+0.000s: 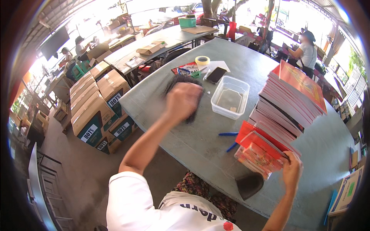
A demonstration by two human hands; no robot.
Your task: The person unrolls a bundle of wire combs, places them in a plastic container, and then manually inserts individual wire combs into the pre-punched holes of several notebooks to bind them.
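My left hand (pixel 184 101) is closed over a dark, cloth-like thing (pixel 189 116) on the table's left part. Both are smeared by motion, and the fingertips are hidden. At the near right, my right hand (pixel 293 168) grips the edge of a red booklet (pixel 256 135), its thumb on top. That booklet lies against more red printed booklets (pixel 260 156). Beyond them a tall, leaning stack of booklets (pixel 287 96) shows its pale page edges and a red cover on top. A dark, curved flat piece (pixel 249 186) lies at the table's near edge, below the booklets.
On the grey table (pixel 200 148) stand a clear plastic tub (pixel 230 97), a phone (pixel 216 75), a tape roll (pixel 202 60) and blue pens (pixel 228 134). Cardboard cartons (pixel 94 111) are piled on the floor at left. Another person (pixel 306 54) sits at the far right.
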